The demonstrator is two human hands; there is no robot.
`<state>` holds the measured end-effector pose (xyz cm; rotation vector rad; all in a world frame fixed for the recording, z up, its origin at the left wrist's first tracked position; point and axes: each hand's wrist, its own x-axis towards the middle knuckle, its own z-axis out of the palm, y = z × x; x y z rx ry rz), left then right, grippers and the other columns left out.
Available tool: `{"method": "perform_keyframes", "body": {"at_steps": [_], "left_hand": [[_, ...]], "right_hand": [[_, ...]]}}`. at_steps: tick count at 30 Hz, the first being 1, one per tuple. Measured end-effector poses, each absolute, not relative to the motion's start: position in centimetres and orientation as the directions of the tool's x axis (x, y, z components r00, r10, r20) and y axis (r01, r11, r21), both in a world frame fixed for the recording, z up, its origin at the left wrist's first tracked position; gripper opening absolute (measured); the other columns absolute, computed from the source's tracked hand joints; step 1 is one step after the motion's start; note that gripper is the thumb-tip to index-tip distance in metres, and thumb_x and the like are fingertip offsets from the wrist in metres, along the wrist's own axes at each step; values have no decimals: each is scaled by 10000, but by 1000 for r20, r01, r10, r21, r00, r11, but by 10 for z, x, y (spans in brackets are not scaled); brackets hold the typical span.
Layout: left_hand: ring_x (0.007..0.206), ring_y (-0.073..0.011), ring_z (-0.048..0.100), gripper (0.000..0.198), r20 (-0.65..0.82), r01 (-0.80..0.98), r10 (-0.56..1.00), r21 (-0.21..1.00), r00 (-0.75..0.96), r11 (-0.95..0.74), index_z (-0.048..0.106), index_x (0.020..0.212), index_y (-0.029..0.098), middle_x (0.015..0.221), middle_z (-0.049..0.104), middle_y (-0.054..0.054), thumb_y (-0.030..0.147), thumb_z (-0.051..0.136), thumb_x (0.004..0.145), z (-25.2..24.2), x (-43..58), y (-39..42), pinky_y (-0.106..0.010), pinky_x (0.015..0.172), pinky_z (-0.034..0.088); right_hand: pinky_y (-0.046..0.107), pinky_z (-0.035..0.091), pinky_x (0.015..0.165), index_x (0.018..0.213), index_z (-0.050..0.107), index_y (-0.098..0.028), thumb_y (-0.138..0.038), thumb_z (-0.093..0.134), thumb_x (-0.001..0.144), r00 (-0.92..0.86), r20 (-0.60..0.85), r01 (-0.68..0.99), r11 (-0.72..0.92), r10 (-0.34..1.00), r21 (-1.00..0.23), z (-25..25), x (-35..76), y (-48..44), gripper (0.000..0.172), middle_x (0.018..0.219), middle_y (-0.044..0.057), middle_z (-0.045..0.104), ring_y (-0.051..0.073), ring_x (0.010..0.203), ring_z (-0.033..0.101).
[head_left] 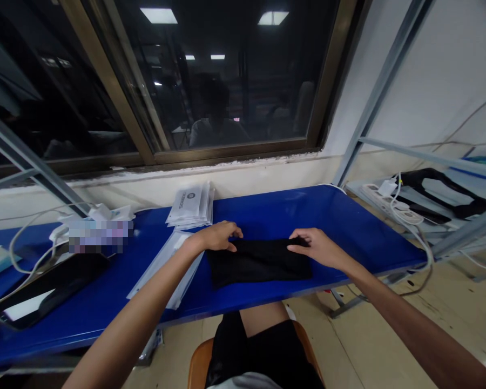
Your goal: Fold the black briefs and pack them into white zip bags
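A folded piece of black cloth lies lengthwise near the front edge of the blue table; what kind of garment it is, I cannot tell. At its far left corner my left hand has thumb and curled fingers on either side of the top edge. My right hand pinches the far right corner in a similar way, thumb below and fingers above. Just left of the cloth, partly behind my left wrist, lie flat translucent plastic bags. Behind them is a stack of printed plastic bags.
The blue table runs below a dark window. On the left are a black tablet-like device, cables and a blue-white box. Grey metal posts flank the table. A power strip and black items lie at right.
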<state>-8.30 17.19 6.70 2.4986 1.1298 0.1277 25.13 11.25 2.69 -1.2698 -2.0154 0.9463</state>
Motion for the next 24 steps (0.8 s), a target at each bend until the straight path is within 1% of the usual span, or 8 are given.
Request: {"method": "perform_keyframes", "body": {"at_steps": [3,6,10,13,17,20,22,24], "left_hand": [[959,-257,665,265,-21,742,795,373,607,-557,719,1005,219,1071,705,-79,360,778,789,64,-103,160,-316,818,481],[886,-251,661,274,-14,778,840,384,543,-497,710,874,200,946,705,-84,473,690,858,60,-123,151,-319,777,478],[740,-204,678,258,-98,771,832,446,546,-454,718,799,197,791,734,-44,439,657,864,59,-139,149,-271,673,482],[758,-208,694,204,-98,770,838,463,536,-439,732,808,188,812,756,-51,359,634,861,63,-137,151,-271,689,495],[923,-223,699,199,-35,743,836,481,547,-466,738,934,175,985,761,-75,317,603,896,62,-108,156,-287,830,498],[993,-209,691,282,-59,701,792,509,608,-500,733,1106,182,1107,749,-76,351,666,889,53,-78,164,-264,855,495],[964,-210,691,354,-105,691,760,509,641,-513,737,1147,171,1082,754,-85,326,748,829,49,-63,172,-255,816,498],[888,-203,693,322,-161,690,727,501,667,-522,767,1088,165,972,766,-71,273,788,785,48,-55,180,-245,756,492]], "right_hand": [[351,500,798,870,724,-187,-584,653,887,-441,-31,499,217,897,-839,25,257,114,404,892,54,714,233,873,651],[345,522,749,874,755,-165,-624,622,895,-441,-84,452,140,893,-881,25,259,115,478,868,64,713,225,821,643],[344,527,730,833,773,-151,-668,629,874,-381,-152,471,50,912,-881,24,257,121,539,813,68,710,208,758,634],[328,528,710,762,760,-139,-674,675,833,-335,-213,490,-23,918,-871,26,255,124,546,763,73,703,191,721,625],[279,536,647,887,748,-160,-615,772,767,-305,-201,430,-54,931,-901,29,251,127,471,792,59,705,180,749,635],[294,563,645,924,767,-174,-587,796,742,-285,-176,428,-39,942,-903,24,250,132,452,833,79,736,201,780,664],[331,577,656,873,798,-164,-584,797,728,-278,-138,461,7,951,-887,18,252,137,444,855,107,761,218,760,679],[354,578,661,926,819,-162,-580,787,730,-281,-82,465,61,956,-883,11,254,143,462,875,117,778,233,753,693]]}}
